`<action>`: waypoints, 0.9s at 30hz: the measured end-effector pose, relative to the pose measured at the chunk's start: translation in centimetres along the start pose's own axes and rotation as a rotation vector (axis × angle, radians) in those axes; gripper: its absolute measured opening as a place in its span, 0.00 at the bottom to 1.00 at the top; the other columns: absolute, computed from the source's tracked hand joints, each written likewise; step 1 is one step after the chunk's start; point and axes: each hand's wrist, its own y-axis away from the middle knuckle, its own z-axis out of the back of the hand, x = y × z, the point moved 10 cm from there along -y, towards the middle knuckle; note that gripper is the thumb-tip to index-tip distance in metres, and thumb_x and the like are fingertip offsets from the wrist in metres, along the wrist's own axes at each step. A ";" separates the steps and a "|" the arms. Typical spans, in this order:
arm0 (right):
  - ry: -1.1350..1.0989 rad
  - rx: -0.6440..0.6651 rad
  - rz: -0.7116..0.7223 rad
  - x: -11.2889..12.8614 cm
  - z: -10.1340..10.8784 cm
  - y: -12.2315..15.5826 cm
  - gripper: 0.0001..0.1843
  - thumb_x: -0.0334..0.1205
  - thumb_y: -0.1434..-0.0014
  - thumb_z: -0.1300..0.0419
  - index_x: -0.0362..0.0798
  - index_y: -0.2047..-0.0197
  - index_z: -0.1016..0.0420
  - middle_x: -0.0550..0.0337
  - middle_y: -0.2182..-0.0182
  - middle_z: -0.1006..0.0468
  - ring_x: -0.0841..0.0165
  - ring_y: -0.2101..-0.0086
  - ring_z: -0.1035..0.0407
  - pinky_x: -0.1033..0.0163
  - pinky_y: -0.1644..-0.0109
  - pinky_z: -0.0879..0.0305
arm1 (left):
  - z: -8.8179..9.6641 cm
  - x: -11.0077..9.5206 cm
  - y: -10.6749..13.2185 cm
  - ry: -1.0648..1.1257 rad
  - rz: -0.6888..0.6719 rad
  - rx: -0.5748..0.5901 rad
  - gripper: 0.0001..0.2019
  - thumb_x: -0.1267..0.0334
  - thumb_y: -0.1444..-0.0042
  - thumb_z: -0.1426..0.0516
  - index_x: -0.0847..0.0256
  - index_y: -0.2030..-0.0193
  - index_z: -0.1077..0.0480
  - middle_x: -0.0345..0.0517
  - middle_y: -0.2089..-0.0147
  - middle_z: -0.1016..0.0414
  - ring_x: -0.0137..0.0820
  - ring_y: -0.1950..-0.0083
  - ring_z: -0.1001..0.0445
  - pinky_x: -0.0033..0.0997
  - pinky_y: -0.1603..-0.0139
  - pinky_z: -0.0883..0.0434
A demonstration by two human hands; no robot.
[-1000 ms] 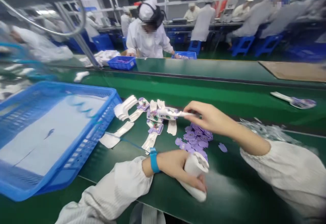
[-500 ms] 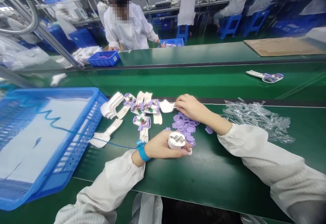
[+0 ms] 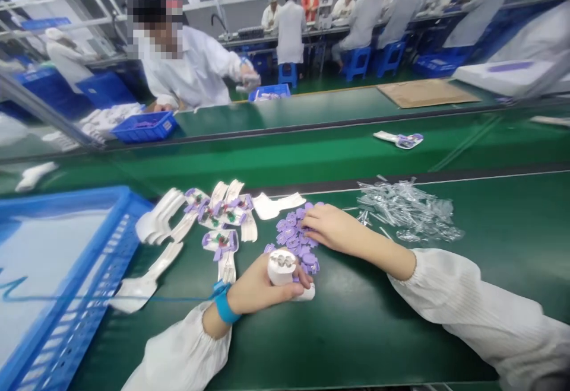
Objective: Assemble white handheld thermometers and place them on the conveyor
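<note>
My left hand (image 3: 262, 284) is closed round a white plastic housing (image 3: 281, 265) with metal contacts on its upward-facing end. The lower part of this housing is hidden behind my fingers. My right hand (image 3: 332, 228) reaches over a pile of small purple plastic pieces (image 3: 291, 238), its fingers slightly bent and the tips among them. Whether it pinches a piece is not visible. A white handle shell (image 3: 278, 204) lies just left of the right hand. Farther left are several half-shells fitted with purple parts and wiring (image 3: 221, 241).
Clear plastic pieces (image 3: 409, 210) are heaped on the right. A blue basket (image 3: 111, 225) stands at left, beside stacked white shells (image 3: 159, 216). One shell with purple parts (image 3: 403, 140) lies on the green strip beyond. Across it, a co-worker (image 3: 187, 64) works beside a blue bin (image 3: 145, 127).
My right hand has left the white handle shell and come nearer, onto the purple pieces. My left hand still grips the white housing. The head view has turned right.
</note>
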 end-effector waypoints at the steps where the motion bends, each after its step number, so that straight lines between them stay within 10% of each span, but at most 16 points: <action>1: -0.010 0.009 -0.017 0.1 0.1 0.0 0.09 0.36 0.26 0.41 0.43 0.52 0.19 0.46 0.56 0.18 0.55 0.56 0.27 0.49 0.49 0.32 | -0.2 0.1 0.1 0.003 0.000 -0.001 0.23 0.42 0.41 0.29 0.62 0.59 0.22 0.54 0.56 0.15 0.48 0.47 0.15 0.52 0.36 0.22; 8: -0.074 -0.087 -0.190 -1.4 7.3 1.3 0.03 0.36 0.26 0.41 0.46 0.54 0.26 0.55 0.61 0.16 0.66 0.63 0.23 0.62 0.57 0.29 | -0.3 2.3 -0.6 -0.082 0.100 0.024 0.24 0.35 0.37 0.36 0.55 0.56 0.23 0.50 0.53 0.16 0.50 0.45 0.17 0.53 0.36 0.24; 15: -0.631 -0.410 -0.223 0.5 14.9 4.7 0.17 0.42 0.27 0.36 0.51 0.37 0.24 0.54 0.49 0.14 0.65 0.54 0.18 0.60 0.50 0.22 | -0.7 -4.2 -5.7 -0.449 0.003 -0.084 0.18 0.44 0.33 0.37 0.58 0.52 0.23 0.52 0.52 0.16 0.45 0.48 0.19 0.43 0.42 0.24; 27: -0.519 -0.324 -0.207 1.4 14.5 4.6 0.15 0.45 0.26 0.36 0.59 0.40 0.16 0.56 0.50 0.18 0.65 0.55 0.21 0.59 0.50 0.23 | -0.8 -8.1 -7.0 -0.541 -0.103 -0.137 0.17 0.54 0.37 0.32 0.58 0.46 0.24 0.43 0.55 0.16 0.34 0.59 0.21 0.31 0.56 0.26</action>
